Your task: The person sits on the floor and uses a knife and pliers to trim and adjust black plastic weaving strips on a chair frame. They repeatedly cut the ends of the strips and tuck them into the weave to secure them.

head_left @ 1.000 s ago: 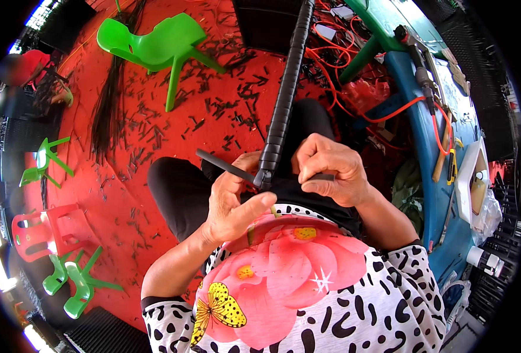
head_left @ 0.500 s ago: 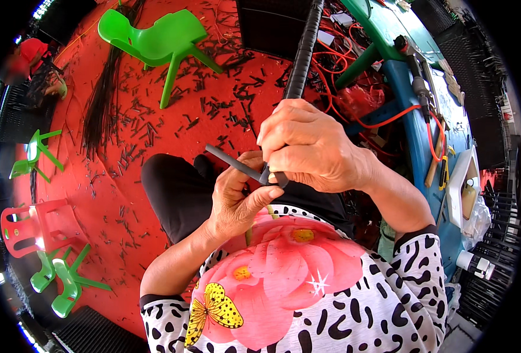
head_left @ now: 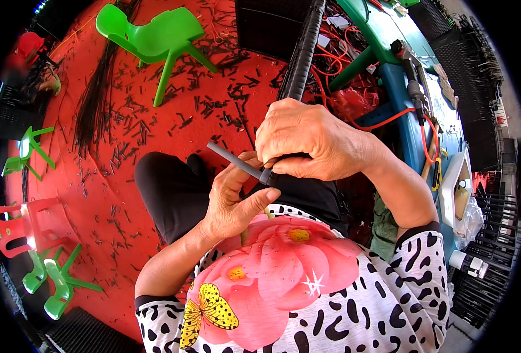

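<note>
A long pole wrapped in black woven strip (head_left: 300, 69) comes down from the top centre to my hands. My right hand (head_left: 313, 141) is closed at its near end, thumb and forefinger pinching dark strip there; the fingers cover most of that spot. Just below, my left hand (head_left: 235, 197) curls its fingers behind the pole end, its thumb sticking out to the right. A flat dark grey strip (head_left: 234, 159) lies across the left fingers, its free end pointing up and left. The strip bends around at a small dark knot-like spot (head_left: 265, 176) between the hands.
A green plastic chair (head_left: 154, 38) stands on the red floor (head_left: 113, 194) among black scraps. A bundle of long dark strips (head_left: 95, 106) lies left of it. At right, a blue table (head_left: 397, 88) carries a power tool (head_left: 415, 88) with an orange hose and a white tray (head_left: 453, 188).
My right hand has turned and shifted slightly left, and the curl of strip below its thumb has gone from view. My left thumb has lifted a little off the strip.
</note>
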The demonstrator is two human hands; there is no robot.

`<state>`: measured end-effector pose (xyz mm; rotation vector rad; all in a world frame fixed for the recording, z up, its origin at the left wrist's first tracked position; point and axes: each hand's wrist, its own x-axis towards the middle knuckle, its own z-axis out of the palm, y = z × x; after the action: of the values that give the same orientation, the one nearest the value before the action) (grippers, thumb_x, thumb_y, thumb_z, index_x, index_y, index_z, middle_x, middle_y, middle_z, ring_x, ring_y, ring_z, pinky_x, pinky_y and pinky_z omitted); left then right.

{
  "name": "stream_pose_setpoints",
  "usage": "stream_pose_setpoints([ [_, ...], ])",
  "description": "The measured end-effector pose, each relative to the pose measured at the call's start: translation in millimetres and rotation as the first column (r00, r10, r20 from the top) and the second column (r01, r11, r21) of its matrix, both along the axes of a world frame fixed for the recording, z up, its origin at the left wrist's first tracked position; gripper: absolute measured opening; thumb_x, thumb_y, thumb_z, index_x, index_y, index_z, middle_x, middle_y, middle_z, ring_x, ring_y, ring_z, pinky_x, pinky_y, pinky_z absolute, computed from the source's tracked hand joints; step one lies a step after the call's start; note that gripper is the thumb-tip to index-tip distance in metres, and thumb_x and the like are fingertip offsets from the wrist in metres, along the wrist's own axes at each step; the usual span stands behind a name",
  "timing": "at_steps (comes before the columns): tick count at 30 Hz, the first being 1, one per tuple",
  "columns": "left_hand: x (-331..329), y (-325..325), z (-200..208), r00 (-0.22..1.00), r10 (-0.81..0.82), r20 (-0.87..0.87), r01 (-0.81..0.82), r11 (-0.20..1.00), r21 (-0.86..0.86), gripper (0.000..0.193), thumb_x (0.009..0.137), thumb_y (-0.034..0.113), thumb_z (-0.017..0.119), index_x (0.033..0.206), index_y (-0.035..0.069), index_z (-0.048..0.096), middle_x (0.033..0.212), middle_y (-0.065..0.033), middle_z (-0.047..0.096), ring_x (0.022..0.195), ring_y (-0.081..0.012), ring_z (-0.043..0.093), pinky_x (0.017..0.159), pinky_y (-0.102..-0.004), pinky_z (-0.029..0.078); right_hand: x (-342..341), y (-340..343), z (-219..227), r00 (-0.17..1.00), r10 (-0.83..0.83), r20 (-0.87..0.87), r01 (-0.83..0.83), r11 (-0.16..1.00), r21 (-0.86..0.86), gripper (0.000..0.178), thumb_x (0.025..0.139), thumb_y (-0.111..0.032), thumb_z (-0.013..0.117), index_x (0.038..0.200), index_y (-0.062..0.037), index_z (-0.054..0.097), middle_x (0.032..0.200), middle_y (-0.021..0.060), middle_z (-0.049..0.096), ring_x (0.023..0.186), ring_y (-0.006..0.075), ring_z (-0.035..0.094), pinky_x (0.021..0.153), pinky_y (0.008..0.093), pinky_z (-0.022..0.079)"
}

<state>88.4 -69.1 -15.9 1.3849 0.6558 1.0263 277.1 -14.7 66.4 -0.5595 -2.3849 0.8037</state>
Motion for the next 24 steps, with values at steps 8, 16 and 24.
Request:
stream_pose_setpoints([
  [8,0.7,-1.3,3.5,1.0,-0.023,0.02,0.025,0.997,-0.074,0.041,0.078,0.023,0.07,0.107,-0.002,0.057,0.104,-0.0116,0.058,0.097,-0.0215,0.056,0.086,-0.0305,0.041,-4.1,0.7,12.8,0.985,0.03,0.168,-0.031,1.0,0.006,0.009,0.071,-0.008,0.062,0.071,-0.0036,0.053,0.071,0.0077,0.053,0.072,0.0263,0.055,0.072,0.0382,0.041],
  [16,-7.7,1.5,7.8,0.977,-0.129,0.169,0.181,0.924,-0.337,0.038,0.078,0.015,0.069,0.11,-0.002,0.057,0.107,-0.0104,0.058,0.103,-0.0194,0.053,0.093,-0.0313,0.036,-3.4,-3.3,22.2,0.938,0.032,0.345,-0.128,0.957,0.261,0.01,0.074,-0.013,0.057,0.071,-0.0045,0.054,0.074,0.0069,0.055,0.075,0.0238,0.058,0.07,0.0347,0.045],
  [24,-6.8,7.0,6.9,0.838,0.083,0.54,0.25,0.82,-0.515,0.022,0.091,0.013,0.05,0.092,-0.005,0.061,0.107,-0.0147,0.06,0.097,-0.0173,0.054,0.086,-0.0304,0.04,-6.2,-5.5,20.4,0.938,0.054,0.343,-0.24,0.814,0.529,0.012,0.071,-0.015,0.054,0.066,-0.0045,0.054,0.07,0.007,0.053,0.064,0.0194,0.059,0.06,0.0307,0.047],
])
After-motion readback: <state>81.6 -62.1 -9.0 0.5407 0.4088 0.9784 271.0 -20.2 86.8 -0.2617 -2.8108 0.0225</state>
